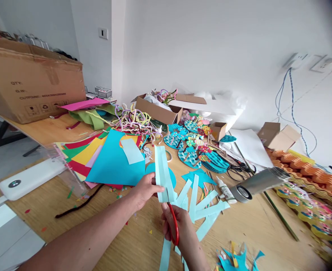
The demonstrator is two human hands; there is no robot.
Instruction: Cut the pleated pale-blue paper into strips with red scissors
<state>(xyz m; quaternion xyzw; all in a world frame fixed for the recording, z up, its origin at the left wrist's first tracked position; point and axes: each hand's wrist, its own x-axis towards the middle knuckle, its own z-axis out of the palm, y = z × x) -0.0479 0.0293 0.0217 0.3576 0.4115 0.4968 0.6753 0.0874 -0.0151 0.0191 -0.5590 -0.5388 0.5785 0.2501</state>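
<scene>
My left hand [146,191] pinches a folded piece of light blue paper [162,165] by its lower left edge, holding it upright above the table. In my right hand [179,224] are red-handled scissors [175,226], their blades at the bottom edge of that paper. How far the blades are apart is hard to make out. Several cut light blue strips [194,197] lie loosely on the table to the right of and below my hands. A blue paper circle [170,177] lies partly hidden behind the held paper.
Coloured sheets [115,162] are stacked at left, near a white device [31,178]. Decorated blue discs [190,156] and pipe cleaners [132,118] lie toward the back. A glue bottle [225,190], a steel flask [263,182] and egg trays [307,173] stand or lie at right. Blue scraps [239,259] lie in front.
</scene>
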